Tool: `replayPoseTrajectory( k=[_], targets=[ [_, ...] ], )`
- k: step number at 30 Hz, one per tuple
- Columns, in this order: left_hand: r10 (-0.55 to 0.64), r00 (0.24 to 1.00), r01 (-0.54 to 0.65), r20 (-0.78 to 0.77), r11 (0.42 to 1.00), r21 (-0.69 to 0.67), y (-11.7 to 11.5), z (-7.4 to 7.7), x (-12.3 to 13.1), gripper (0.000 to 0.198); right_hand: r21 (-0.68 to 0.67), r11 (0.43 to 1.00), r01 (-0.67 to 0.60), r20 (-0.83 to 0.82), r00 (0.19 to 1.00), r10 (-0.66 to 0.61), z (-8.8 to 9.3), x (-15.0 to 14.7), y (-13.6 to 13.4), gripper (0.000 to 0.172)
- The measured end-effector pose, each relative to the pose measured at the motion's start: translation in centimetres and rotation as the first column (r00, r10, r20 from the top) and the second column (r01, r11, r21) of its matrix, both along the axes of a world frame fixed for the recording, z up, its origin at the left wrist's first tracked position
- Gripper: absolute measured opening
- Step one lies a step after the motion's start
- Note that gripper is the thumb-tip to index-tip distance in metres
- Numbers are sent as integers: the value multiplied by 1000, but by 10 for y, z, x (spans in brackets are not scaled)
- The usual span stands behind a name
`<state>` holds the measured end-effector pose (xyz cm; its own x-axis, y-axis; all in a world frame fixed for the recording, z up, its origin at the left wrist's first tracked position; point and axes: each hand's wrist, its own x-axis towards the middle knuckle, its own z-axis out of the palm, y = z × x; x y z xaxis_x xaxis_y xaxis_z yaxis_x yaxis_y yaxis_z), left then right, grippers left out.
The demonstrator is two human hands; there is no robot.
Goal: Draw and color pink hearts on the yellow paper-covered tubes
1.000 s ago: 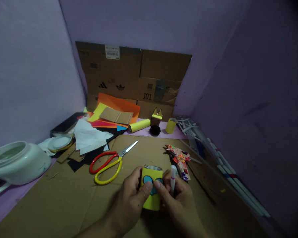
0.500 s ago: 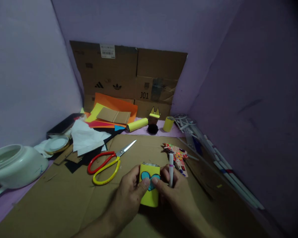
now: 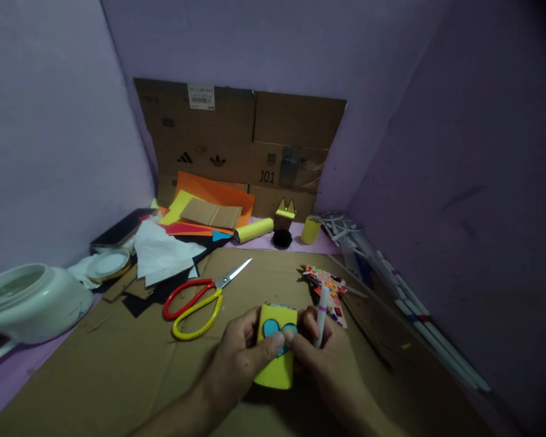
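My left hand (image 3: 239,358) is wrapped round a yellow paper-covered roll (image 3: 276,364) lying on the brown cardboard sheet (image 3: 118,364). A blue heart shape (image 3: 275,331) is on the roll's front, and both thumbs press on it. My right hand (image 3: 321,358) touches the roll's right side and also grips a white marker (image 3: 322,306) with a pink band, which points up and away from me.
Red-and-yellow scissors (image 3: 200,297) lie left of the roll. A colourful patterned piece (image 3: 327,288) lies behind my right hand. At the back are coloured paper sheets (image 3: 204,209), two yellow rolls (image 3: 255,229), a small cardboard figure (image 3: 284,215), and upright cardboard (image 3: 241,145). A white pot (image 3: 27,300) sits far left.
The roll and both hands stayed in about the same spot. The marker in my right hand tilted slightly to the right, and my thumbs shifted on the blue heart.
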<state>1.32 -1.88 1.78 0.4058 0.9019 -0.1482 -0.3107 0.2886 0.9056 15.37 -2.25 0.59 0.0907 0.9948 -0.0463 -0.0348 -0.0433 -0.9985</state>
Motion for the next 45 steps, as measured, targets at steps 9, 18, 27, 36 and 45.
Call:
replayPoseTrajectory(
  k=[9,18,27,36,45],
  targets=[
    [55,998,-55,-42,998,-4,3,-6,-4,32,-67,996,-51,6,999,51,2,-6,-3,49],
    [151,980,-154,-129,988,-17,7,-9,-3,28,-97,995,-35,-228,973,12,7,17,4,37],
    [154,968,-155,-200,988,13,6,-5,-2,32,82,995,60,-230,972,-40,15,26,10,30],
    [66,988,-65,-138,998,12,4,-6,-1,39,-31,991,-134,321,937,137,6,6,2,25],
    [-49,999,49,-3,999,4,2,-8,-4,44,0,983,-186,354,919,174,7,10,1,26]
  ],
)
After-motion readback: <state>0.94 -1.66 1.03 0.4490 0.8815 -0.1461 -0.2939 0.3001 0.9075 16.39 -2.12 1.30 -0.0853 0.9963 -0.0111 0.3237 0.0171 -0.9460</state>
